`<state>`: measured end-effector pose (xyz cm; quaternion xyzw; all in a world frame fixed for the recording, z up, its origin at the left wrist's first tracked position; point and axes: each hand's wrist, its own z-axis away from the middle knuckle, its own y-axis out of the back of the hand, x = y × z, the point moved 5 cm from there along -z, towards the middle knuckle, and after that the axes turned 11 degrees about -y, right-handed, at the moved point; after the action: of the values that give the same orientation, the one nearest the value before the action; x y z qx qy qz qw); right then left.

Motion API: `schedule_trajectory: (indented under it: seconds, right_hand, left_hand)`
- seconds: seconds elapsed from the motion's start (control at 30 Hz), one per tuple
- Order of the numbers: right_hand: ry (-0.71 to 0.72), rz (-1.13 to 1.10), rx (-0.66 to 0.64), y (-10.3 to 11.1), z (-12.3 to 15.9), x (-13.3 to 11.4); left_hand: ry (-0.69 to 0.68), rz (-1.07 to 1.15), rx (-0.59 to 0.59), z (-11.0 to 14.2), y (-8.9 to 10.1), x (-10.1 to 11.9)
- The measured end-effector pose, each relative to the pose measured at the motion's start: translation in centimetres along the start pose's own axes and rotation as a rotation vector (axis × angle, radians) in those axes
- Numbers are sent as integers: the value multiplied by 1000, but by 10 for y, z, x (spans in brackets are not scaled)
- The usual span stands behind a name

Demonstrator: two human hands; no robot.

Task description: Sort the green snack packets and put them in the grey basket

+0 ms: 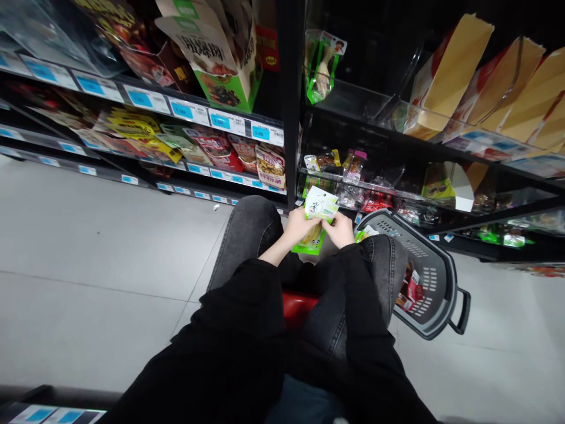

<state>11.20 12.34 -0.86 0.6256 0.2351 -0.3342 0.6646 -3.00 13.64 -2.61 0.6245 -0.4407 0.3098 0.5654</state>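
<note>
Between my knees, my left hand (299,225) and my right hand (339,229) both grip green-and-white snack packets (321,204). The fingers of each hand are closed on the upper edges, and the thumbs almost meet. A bright green lower part (314,241) with a panda print hangs below my hands; whether it belongs to the same packet I cannot tell. Beside my right knee stands a grey shopping basket (435,277) with red packets (412,291) inside. Another green-and-white packet (365,234) shows at the basket's near side, partly hidden by my knee.
Shelves with price labels (180,109) and bagged snacks (214,147) run along the left. On the right shelf stand open cardboard boxes (450,76), and a green packet (323,70) hangs at its left end. Something red (299,309) is under me. Tiled floor (110,247) spreads left.
</note>
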Motion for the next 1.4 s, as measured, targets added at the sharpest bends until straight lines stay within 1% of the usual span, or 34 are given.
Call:
schedule_trajectory:
  seconds: [0.1, 0.17, 0.27, 0.4, 0.47, 0.53, 0.67, 0.8, 0.93, 1.13, 1.27, 1.4]
  right_hand:
    - [10, 23, 6, -1, 1, -2]
    - [1, -16, 28, -1, 0, 0]
    - [-25, -168, 34, -4, -3, 7]
    - [-54, -375, 9, -6, -9, 20]
    - [-54, -437, -16, -6, -11, 23]
    - [-47, -469, -50, -7, -12, 25]
    - [-44, -434, -56, -8, -13, 27]
    - [-44, -406, -54, -8, -13, 28]
    - [-36, -426, -82, -7, -12, 23]
    - [-29, -502, -153, -9, -10, 15]
    - [-26, -470, -98, -9, -10, 16]
    - [-32, -453, -26, -5, -10, 17]
  left_hand:
    - [-1, 9, 12, 0, 2, 1]
    - [7, 17, 13, 0, 3, 1]
    - [43, 36, -36, -1, 2, -2]
    - [69, 181, -142, -1, -9, -9]
    - [41, 232, -149, 0, -11, -10]
    - [15, 230, -143, 0, -12, -9]
    - [6, 187, -135, 0, -9, -6]
    - [9, 211, -110, 0, -6, -3]
    - [47, 243, -53, 1, -6, -4]
    - [139, 375, 30, 5, -5, -5]
    - [149, 437, 42, 5, -6, -7]
    - [107, 422, -8, 3, -10, -10]
